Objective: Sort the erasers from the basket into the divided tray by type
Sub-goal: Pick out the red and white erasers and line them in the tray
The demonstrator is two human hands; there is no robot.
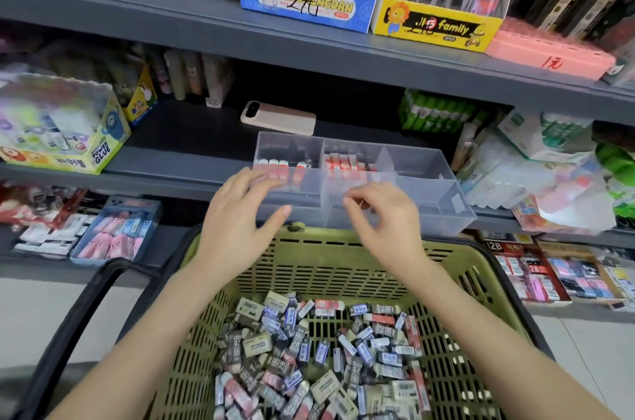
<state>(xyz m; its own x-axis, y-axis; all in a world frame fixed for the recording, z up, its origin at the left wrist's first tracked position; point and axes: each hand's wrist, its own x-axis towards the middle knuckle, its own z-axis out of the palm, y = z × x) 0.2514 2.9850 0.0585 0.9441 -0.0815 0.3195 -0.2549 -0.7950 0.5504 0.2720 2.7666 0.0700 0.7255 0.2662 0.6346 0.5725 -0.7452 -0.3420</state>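
A green plastic basket (pixel 343 258) below me holds a heap of several wrapped erasers (pixel 309 351) in black, blue, pink and beige sleeves. On the shelf edge behind it stands a clear divided tray (pixel 433 185). Red-and-white erasers stand in the tray's far-left compartment (pixel 281 163) and middle-back compartment (pixel 343 161); the right compartments look bare. My left hand (pixel 237 213) hovers at the tray's front left, fingers relaxed and holding nothing. My right hand (pixel 381 213) hovers at the tray's front middle with loosely curled fingers; I see nothing in it.
A pink phone (pixel 278 117) lies on the shelf behind the tray. Display boxes of stationery fill the upper shelf (pixel 171 17). A glue box (pixel 68 134) stands at left, packs of goods at right (pixel 549 161). Eraser boxes (pixel 110 230) lie on the lower shelf. The basket's black handle (pixel 86 302) hangs left.
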